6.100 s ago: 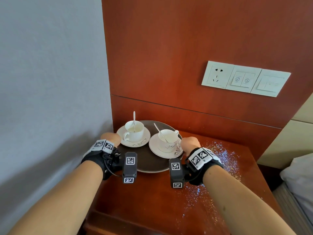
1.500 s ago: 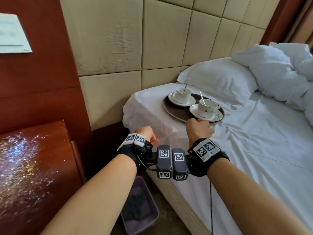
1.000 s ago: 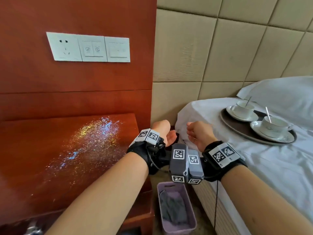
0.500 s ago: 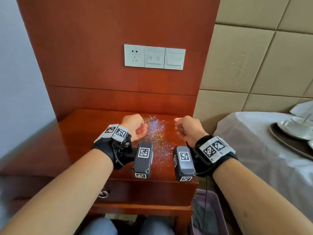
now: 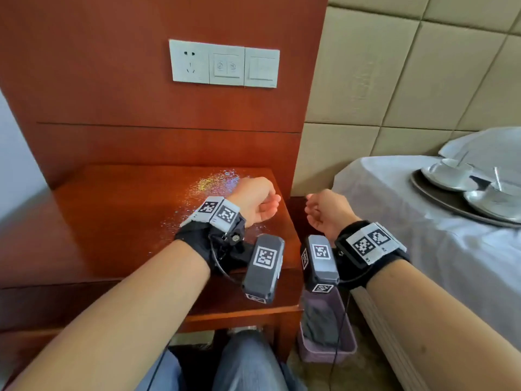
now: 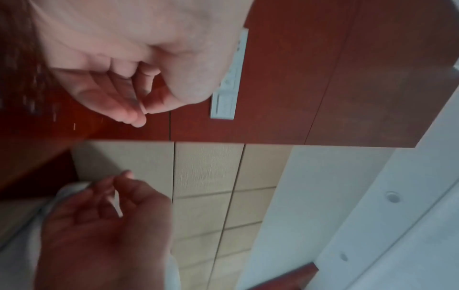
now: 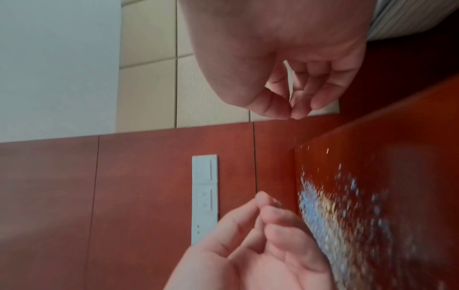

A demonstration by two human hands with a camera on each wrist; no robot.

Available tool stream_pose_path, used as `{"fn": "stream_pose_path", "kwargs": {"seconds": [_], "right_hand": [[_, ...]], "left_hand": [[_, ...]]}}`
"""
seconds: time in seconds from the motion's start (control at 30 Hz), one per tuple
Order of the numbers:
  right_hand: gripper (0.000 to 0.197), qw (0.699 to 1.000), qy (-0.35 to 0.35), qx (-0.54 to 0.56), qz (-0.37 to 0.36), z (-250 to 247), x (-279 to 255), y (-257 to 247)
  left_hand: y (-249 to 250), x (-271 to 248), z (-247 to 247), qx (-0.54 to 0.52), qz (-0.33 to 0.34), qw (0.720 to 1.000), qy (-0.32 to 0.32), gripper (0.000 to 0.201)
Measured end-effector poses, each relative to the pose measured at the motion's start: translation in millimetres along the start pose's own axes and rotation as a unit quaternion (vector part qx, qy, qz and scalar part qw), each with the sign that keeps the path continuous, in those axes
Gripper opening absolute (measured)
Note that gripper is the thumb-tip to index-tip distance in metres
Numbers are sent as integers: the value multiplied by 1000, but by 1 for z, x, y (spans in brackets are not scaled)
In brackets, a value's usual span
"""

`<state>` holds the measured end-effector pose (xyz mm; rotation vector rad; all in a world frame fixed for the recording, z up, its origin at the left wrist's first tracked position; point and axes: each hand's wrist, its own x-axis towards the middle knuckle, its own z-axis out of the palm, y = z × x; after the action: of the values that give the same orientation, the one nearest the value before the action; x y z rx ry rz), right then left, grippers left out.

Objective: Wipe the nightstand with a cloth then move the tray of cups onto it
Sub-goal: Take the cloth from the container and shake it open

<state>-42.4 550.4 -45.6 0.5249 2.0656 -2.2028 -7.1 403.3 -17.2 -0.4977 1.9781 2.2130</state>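
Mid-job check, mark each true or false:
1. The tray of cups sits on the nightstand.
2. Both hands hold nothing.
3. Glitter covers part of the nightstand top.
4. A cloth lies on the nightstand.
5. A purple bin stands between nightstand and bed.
1. False: the round dark tray with white cups rests on the white-sheeted bed.
2. True: left hand and right hand are loosely curled, empty.
3. True: glitter on the red-brown wooden nightstand.
4. False: no cloth there.
5. True: purple plastic bin.

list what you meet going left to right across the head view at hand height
reddish wooden nightstand → left hand → right hand → white-sheeted bed → dark round tray of white cups
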Motion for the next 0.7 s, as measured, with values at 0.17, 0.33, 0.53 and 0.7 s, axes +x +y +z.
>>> {"fn": "stream_pose_path", "kwargs": {"seconds": [0.17, 0.33, 0.53, 0.7], "right_hand": [[16, 994, 109, -4, 12, -84, 16, 14], [18, 980, 182, -67, 37, -161, 27, 43], [19, 974, 175, -100, 101, -207, 44, 88], [24, 975, 142, -96, 144, -212, 65, 129]], "left_hand": [[-25, 3, 88, -51, -49, 991, -110, 13], [-67, 11, 148, -51, -101, 981, -158, 14], [-121, 31, 185, -73, -199, 961, -175, 19], [-164, 61, 191, -52, -236, 962, -125, 28]]}}
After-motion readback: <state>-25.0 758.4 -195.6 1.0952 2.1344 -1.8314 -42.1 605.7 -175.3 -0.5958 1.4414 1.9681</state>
